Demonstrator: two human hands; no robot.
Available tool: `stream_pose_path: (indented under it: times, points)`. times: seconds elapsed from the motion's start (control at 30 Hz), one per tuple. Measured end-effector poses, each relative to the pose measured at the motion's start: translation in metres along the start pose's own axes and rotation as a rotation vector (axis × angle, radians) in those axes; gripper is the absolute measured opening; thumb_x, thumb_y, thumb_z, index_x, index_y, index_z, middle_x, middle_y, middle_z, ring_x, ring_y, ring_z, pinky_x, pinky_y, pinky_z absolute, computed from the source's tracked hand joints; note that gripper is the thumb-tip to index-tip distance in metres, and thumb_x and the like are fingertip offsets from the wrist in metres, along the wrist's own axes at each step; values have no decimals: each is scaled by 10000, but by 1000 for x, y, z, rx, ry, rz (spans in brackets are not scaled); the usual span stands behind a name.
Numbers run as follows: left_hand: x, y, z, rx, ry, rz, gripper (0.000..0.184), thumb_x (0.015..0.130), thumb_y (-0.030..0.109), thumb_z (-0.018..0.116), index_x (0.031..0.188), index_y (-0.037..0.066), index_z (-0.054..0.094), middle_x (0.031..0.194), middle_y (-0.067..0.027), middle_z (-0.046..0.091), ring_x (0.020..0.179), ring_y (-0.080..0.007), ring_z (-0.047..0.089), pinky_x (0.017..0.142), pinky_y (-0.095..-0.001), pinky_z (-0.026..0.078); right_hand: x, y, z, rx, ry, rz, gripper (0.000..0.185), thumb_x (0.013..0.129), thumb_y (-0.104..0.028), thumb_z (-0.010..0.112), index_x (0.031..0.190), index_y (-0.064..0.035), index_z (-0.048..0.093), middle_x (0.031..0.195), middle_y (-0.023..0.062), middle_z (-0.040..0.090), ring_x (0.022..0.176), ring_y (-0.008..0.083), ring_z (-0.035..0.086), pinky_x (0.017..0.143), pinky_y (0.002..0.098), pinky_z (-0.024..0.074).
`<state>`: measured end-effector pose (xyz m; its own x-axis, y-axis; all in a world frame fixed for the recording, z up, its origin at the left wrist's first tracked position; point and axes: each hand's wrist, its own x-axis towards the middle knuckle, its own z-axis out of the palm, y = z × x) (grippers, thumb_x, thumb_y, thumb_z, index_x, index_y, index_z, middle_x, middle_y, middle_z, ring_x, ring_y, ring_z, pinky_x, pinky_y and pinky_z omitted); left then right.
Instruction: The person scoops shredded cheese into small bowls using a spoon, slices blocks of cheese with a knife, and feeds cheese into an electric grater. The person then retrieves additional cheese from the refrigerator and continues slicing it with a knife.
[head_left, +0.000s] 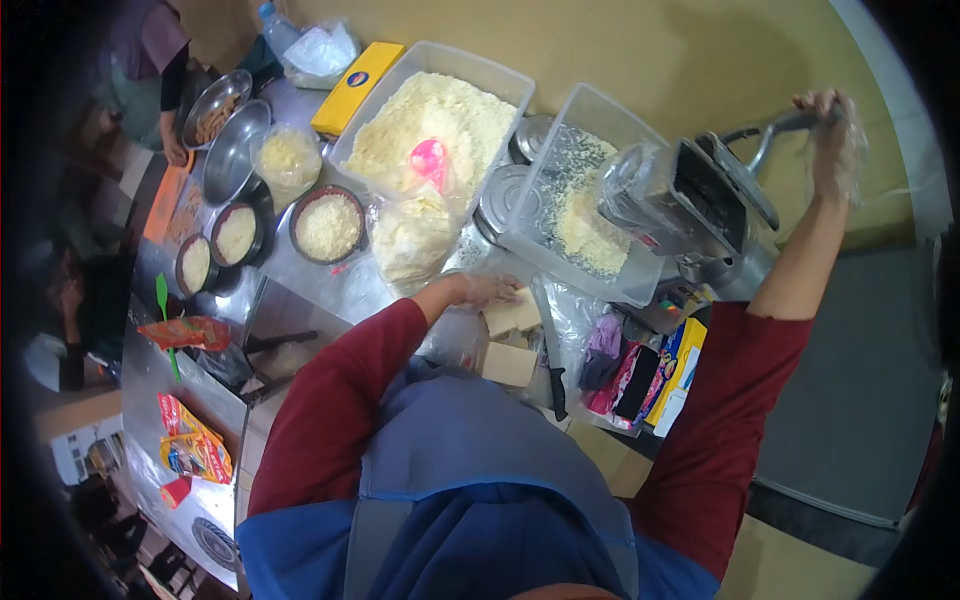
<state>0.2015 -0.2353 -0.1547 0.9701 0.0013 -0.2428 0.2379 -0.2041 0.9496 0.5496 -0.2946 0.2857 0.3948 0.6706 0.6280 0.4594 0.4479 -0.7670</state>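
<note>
My right hand (834, 145), in a clear plastic glove, is closed around the raised lever handle (775, 130) of a metal cheese grater (705, 195). The grater's hopper stands open, over the end of a clear plastic bin (650, 283) with grated cheese (588, 228) in it. My left hand (480, 289), also gloved, has its fingers on a pale block of cheese (513, 316) near my body. Another cheese block (509, 364) lies just below that one. A long knife (550, 345) with a black handle rests beside the blocks.
A larger bin (522, 85) of grated cheese holds a pink scoop (429, 160). Nearby are a cheese-filled bag (412, 238), bowls of grated cheese (330, 226) and a yellow box (358, 88). Cloths and packets (625, 375) sit at right. Another person's hand (174, 148) is at far left.
</note>
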Motion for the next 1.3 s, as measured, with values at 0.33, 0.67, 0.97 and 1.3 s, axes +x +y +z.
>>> stream_pose_path:
  times: [0.33, 0.67, 0.97, 1.3]
  points:
    - [-43, 294, -74, 54, 266, 497, 517, 923, 378, 591, 1327, 75, 483, 1207, -127, 591, 1112, -257, 575, 928, -364, 451, 55, 26, -31, -3, -76, 278, 344, 970, -269, 409, 705, -77, 517, 737, 66, 569, 845, 248, 594, 888, 439, 457]
    - [48, 356, -56, 1137, 650, 632, 407, 882, 271, 613, 1257, 130, 539, 1050, -145, 599, 1010, -343, 581, 883, -430, 471, 27, -5, 10, -31, 105, 212, 294, 943, -274, 430, 700, -117, 482, 650, 29, 491, 661, 213, 530, 698, 388, 451]
    - [59, 332, -55, 1174, 562, 439, 386, 950, 325, 501, 1277, 128, 560, 1125, -157, 609, 1013, -341, 591, 880, -455, 467, 7, -8, 17, -6, 179, 127, 253, 934, -272, 438, 731, -124, 475, 662, 24, 474, 642, 206, 510, 667, 373, 443]
    - [-8, 433, -58, 949, 878, 711, 352, 910, 296, 544, 1073, -7, 620, 1092, -212, 622, 1074, -372, 571, 939, -420, 437, -63, 7, 33, -40, 275, 11, 213, 932, -265, 441, 786, -115, 481, 726, 34, 484, 701, 210, 510, 709, 373, 434]
